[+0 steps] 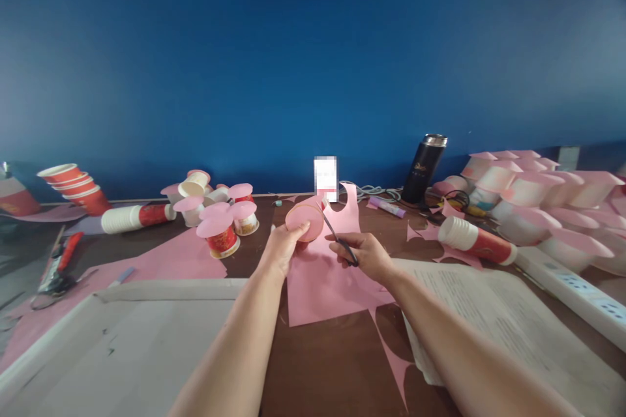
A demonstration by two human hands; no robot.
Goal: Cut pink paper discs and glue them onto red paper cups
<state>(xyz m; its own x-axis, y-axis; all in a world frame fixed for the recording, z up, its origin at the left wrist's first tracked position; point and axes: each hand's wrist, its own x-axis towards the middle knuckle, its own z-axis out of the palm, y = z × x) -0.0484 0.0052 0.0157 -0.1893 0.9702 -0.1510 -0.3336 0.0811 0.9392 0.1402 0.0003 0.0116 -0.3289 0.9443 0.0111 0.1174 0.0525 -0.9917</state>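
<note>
My left hand [285, 246] is closed around a paper cup whose top, covered in pink paper [302, 216], faces me, its thumb pressing on the paper. Most of the cup's body is hidden. A pair of dark-handled scissors [330, 227] is in my right hand [366, 253], fingers wrapped round the handles. The blades point up and left along the right edge of the pink top. Under both hands lies a pink sheet [323, 293], with curved cut-outs in the pink paper [350, 208] behind. Thin pink offcuts [398, 365] lie near my right forearm.
Several pink-topped cups [222, 239] stand left; many more [533, 190] crowd the right. Stacked cups [476, 241], a power strip [572, 283] and printed paper [454, 300] lie right. A black flask [424, 169] stands by the blue partition [244, 78]. A white tray [171, 290] sits front left.
</note>
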